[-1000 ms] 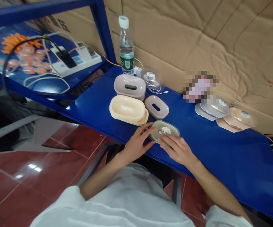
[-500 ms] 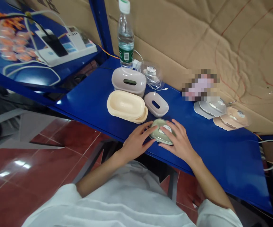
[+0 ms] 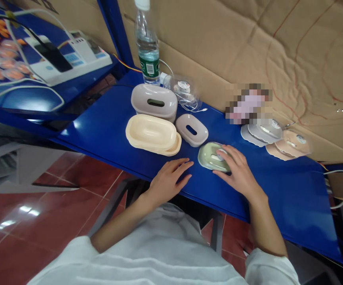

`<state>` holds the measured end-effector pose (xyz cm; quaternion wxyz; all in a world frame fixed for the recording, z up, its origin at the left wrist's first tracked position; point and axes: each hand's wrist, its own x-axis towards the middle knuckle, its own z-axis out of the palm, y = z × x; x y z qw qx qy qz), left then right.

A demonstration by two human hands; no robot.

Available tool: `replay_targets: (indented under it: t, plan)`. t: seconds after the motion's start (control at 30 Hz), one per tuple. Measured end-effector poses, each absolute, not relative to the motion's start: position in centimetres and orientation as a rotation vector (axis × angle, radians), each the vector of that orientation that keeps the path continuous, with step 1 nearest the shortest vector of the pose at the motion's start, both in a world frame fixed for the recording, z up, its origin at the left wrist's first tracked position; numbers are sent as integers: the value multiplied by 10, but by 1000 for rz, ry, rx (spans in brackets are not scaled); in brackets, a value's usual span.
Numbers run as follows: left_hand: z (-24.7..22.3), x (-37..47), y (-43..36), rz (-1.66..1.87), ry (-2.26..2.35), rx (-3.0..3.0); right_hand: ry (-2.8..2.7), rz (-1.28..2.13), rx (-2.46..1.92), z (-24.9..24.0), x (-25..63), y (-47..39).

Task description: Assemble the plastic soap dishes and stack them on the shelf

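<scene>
A glossy green oval soap dish (image 3: pixel 208 155) with a pale slot in its middle lies on the blue table, near the front edge. My right hand (image 3: pixel 236 168) grips its right end, thumb on the near side and fingers over the far side, partly covering a round sticker. My left hand (image 3: pixel 170 177) is off the dish, over the table edge to its left, fingers spread and holding nothing. Just behind the green dish sits a small grey slotted dish (image 3: pixel 199 133). Left of that are stacked cream oval trays (image 3: pixel 152 132), with a larger grey slotted box (image 3: pixel 138 97) behind them.
A water bottle (image 3: pixel 148 55) and a coiled white cable (image 3: pixel 189 97) stand at the back. Grey scalloped pieces (image 3: pixel 265 132) and peach ones (image 3: pixel 290 145) lie to the right. A power strip (image 3: pixel 91 62) is on the left table, and cardboard (image 3: pixel 207 47) lines the back.
My left hand has let go of the green dish and moved slightly left. The dish has shifted a little right and back with my right hand. The view has shifted slightly too.
</scene>
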<state>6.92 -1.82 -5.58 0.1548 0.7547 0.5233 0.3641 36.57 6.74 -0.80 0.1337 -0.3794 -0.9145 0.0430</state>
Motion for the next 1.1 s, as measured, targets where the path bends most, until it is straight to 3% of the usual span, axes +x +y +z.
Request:
replay_targets:
  t: [0.2,0.33,0.6,0.73,0.87,1.1]
  plan:
    - [-57,71,-17,1074,1500,2240,-2467,136,-1429,-10,408,82]
    - [-57,72,-17,1076,1493,2289,-2452,181,-1350,-3,409,84]
    - [-59,70,-18,1075,1451,2308,-2179,-371,-1348,53,459,113]
    - [-60,70,-18,1091,1452,2316,-2147,-327,-1609,72,500,159]
    - [-60,72,-19,1092,1466,2308,-2275,-240,-1577,71,513,189]
    - [-61,71,-19,1106,1449,2359,-2275,-427,-1652,59,511,187]
